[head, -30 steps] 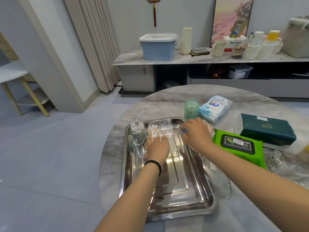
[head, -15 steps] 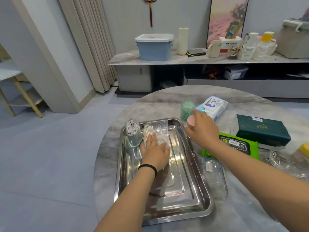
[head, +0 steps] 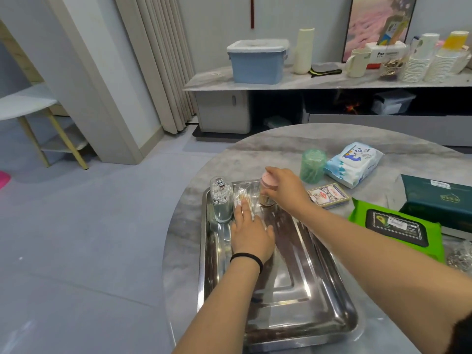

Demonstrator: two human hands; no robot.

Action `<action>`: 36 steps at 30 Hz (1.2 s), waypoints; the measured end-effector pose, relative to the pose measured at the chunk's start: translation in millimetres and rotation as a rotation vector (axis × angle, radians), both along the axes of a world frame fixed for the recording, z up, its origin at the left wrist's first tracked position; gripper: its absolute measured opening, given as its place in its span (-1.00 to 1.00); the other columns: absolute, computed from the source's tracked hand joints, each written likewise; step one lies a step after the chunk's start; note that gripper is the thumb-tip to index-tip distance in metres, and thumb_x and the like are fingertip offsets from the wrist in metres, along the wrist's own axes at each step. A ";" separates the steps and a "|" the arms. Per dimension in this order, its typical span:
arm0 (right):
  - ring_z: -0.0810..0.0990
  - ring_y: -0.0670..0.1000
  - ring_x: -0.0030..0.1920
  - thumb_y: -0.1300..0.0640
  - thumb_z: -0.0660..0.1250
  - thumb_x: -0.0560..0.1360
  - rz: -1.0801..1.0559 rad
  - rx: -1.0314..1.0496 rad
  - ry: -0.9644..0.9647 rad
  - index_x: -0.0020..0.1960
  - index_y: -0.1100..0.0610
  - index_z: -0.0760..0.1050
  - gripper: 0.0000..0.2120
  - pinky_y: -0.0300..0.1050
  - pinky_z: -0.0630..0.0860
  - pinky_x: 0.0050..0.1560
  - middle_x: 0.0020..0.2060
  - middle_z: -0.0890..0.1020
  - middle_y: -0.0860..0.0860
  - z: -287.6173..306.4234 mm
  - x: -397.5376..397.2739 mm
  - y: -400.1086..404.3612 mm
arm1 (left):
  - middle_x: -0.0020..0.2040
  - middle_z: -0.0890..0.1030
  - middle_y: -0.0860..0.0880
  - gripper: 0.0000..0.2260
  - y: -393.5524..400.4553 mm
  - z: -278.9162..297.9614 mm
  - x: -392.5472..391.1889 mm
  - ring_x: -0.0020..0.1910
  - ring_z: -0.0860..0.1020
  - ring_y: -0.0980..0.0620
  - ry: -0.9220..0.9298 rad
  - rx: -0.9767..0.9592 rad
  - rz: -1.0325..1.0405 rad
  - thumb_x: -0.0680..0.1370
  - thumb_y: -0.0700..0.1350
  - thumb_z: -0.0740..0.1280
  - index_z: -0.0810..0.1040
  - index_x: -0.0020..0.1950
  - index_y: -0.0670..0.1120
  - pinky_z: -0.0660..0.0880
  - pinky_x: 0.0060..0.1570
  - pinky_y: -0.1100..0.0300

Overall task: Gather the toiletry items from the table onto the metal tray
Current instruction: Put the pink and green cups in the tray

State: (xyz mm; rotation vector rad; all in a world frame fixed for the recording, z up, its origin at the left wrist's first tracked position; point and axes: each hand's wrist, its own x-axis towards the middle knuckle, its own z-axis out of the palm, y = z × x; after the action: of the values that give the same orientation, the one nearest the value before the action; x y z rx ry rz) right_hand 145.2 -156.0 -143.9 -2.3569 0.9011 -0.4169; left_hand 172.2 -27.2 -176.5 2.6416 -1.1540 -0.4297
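Hands working at the far end of the metal tray (head: 319, 290), whose near half is lying bare.
Left hand (head: 251, 235) is lying flat, fingers spread, on the cotton-swab bag (head: 245, 196) beside the clear swab jar (head: 221, 200); right hand (head: 283, 189) is closing its grip around the pink-lidded jar (head: 268, 186) at the tray's far rim, green jar (head: 313, 166) and wipes (head: 353, 164) waiting beyond on the tabletop (head: 281, 146).

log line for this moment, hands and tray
left hand: flat on swab packet in metal tray | right hand: gripping pink-lidded jar at tray's far edge | green jar: on table
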 end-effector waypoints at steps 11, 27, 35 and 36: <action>0.50 0.11 0.17 0.18 0.42 0.42 0.084 0.121 -0.050 0.47 0.01 0.20 -0.30 -0.10 0.40 0.14 0.28 0.49 0.16 -14.0 16.4 8.3 | 0.57 0.01 -0.14 -0.63 0.8 -2.1 4.8 0.54 -0.03 -0.13 -0.068 -0.120 0.027 0.59 -0.01 0.08 0.36 0.37 -0.07 0.01 0.47 -0.09; 0.17 0.22 0.43 -0.01 0.28 0.51 -0.251 -0.354 0.199 0.46 0.01 0.22 -0.44 0.12 0.20 0.38 0.49 0.16 0.14 -7.2 -20.4 -75.4 | 0.55 0.14 -0.08 -0.48 -14.4 12.5 7.3 0.54 0.06 -0.06 -0.009 -0.350 0.047 0.57 -0.05 0.13 0.10 0.52 -0.07 -0.05 0.53 -0.01; 0.31 0.34 0.33 0.12 0.32 0.50 -0.274 -0.128 0.110 0.37 0.06 0.28 -0.53 0.15 0.37 0.25 0.38 0.23 0.28 -13.8 -7.1 -97.3 | 0.55 0.11 -0.08 -0.50 -21.3 13.9 4.9 0.54 0.03 -0.04 0.020 -0.439 0.067 0.56 -0.08 0.16 0.15 0.48 -0.09 -0.05 0.52 0.05; 0.35 0.33 0.28 0.13 0.33 0.49 -0.265 -0.125 0.089 0.33 0.06 0.31 -0.56 0.14 0.39 0.22 0.33 0.28 0.27 -12.9 -7.3 -95.1 | 0.56 0.08 -0.08 -0.49 -20.9 14.3 5.5 0.54 0.01 -0.04 0.016 -0.432 0.075 0.56 -0.09 0.16 0.13 0.49 -0.10 -0.06 0.52 0.05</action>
State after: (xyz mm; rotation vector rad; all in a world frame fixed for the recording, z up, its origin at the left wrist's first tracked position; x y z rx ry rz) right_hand 137.9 -251.2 -156.8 -2.3912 1.2700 -0.4885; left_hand 177.7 -48.2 -162.2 2.2906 -1.0046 -0.1628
